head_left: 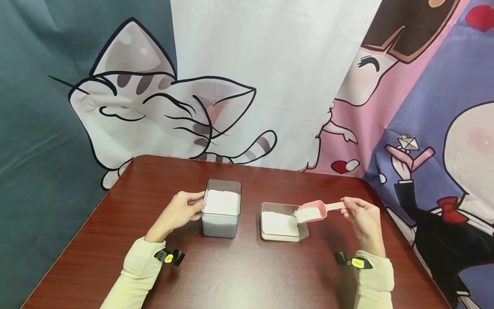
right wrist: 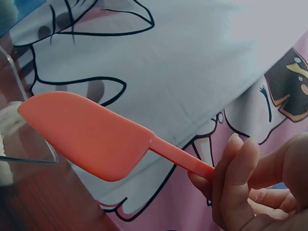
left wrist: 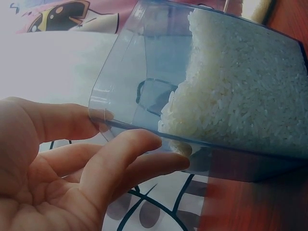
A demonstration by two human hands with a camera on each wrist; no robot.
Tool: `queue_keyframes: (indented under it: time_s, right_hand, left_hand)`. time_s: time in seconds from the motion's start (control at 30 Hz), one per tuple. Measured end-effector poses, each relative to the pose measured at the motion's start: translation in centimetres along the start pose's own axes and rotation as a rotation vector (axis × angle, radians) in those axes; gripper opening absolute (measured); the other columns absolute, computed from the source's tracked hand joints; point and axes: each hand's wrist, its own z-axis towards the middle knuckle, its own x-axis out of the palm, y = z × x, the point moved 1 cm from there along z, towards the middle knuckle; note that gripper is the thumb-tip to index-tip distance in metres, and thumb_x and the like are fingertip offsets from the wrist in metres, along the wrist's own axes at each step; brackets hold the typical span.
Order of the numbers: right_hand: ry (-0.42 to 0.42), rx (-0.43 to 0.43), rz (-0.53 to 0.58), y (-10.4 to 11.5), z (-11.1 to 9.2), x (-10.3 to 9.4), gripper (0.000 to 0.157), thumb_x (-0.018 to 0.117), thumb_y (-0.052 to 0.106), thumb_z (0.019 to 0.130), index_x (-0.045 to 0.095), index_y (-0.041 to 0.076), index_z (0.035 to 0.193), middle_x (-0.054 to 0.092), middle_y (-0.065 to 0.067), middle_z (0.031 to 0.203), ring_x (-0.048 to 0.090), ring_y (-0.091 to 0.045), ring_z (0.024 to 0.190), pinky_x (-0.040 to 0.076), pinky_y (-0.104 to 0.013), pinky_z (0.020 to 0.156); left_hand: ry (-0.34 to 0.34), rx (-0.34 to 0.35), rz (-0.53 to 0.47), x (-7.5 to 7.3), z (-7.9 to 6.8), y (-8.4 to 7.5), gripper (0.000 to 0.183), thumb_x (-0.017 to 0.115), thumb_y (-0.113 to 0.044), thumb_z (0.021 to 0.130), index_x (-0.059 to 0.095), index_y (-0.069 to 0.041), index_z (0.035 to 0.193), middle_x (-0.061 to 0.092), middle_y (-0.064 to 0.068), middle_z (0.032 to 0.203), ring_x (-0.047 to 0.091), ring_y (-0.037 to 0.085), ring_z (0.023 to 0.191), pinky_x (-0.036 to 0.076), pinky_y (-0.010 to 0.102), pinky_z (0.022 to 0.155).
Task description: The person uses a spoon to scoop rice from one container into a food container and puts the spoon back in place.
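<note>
A tall clear bluish container (head_left: 221,225) of white rice (head_left: 221,202) stands left of centre on the table. My left hand (head_left: 181,214) holds its left side, with fingertips (left wrist: 144,139) at the wall near the rim. In the left wrist view, the rice (left wrist: 240,86) lies heaped toward one end of the container. My right hand (head_left: 362,216) pinches the handle of a pink scoop (head_left: 318,208), which is loaded with rice in the head view. The scoop's front lip overlaps the right side of a low clear box (head_left: 283,237), which also contains rice (head_left: 278,223).
The brown wooden table (head_left: 247,274) extends in front of both containers. Behind it hangs a cartoon-printed cloth (head_left: 278,86), close to the table's back edge. A gap of table separates the tall container from the low box.
</note>
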Motion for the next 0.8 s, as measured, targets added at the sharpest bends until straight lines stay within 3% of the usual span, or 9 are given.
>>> queue_keyframes:
  time_s: [0.13,0.27,0.43,0.67,0.8]
  right_hand:
    - [-0.023,-0.078,-0.069,-0.7,0.6,-0.1,0.008,0.063,0.001,0.084,0.071,0.001,0.083,0.068,-0.004,0.070,0.060,-0.009,0.049,0.052,-0.017,0.048]
    - [-0.016,-0.162,-0.102,-2.8,2.7,-2.5,0.010,0.067,0.005,0.082,0.071,0.001,0.091,0.069,-0.006,0.074,0.062,-0.012,0.051,0.054,-0.021,0.048]
    - [-0.037,-0.189,-0.128,-4.3,4.2,-4.2,0.016,0.069,0.007,0.081,0.070,-0.003,0.094,0.068,-0.011,0.074,0.062,-0.018,0.050,0.054,-0.025,0.046]
    - [-0.114,-0.218,-0.328,-0.7,0.3,1.1,0.016,0.066,0.010,0.084,0.066,-0.006,0.088,0.065,-0.004,0.063,0.059,-0.015,0.045,0.052,-0.022,0.043]
    - [-0.093,-0.301,-0.338,0.0,-0.7,2.5,0.017,0.066,0.008,0.084,0.064,-0.008,0.087,0.064,-0.002,0.060,0.058,-0.012,0.043,0.049,-0.019,0.040]
  left_hand:
    - [-0.002,-0.006,0.011,-0.1,0.0,0.0,0.045,0.056,-0.008,0.090,0.045,0.006,0.131,0.059,0.025,0.115,0.063,0.026,0.095,0.056,0.033,0.071]
    - [0.000,-0.006,0.014,-0.1,0.0,-0.1,0.045,0.056,-0.009,0.090,0.045,0.006,0.131,0.059,0.025,0.115,0.063,0.026,0.095,0.056,0.033,0.071]
    - [-0.001,-0.009,0.014,-0.1,0.0,-0.1,0.045,0.056,-0.008,0.090,0.045,0.006,0.131,0.059,0.025,0.114,0.063,0.026,0.094,0.056,0.033,0.071]
    - [-0.002,-0.004,0.011,0.0,0.1,0.0,0.044,0.055,-0.008,0.090,0.045,0.007,0.131,0.059,0.026,0.115,0.063,0.026,0.095,0.056,0.032,0.071]
    - [0.001,0.004,0.004,0.0,0.1,0.1,0.044,0.055,-0.007,0.090,0.045,0.008,0.131,0.058,0.027,0.116,0.062,0.027,0.096,0.056,0.033,0.071]
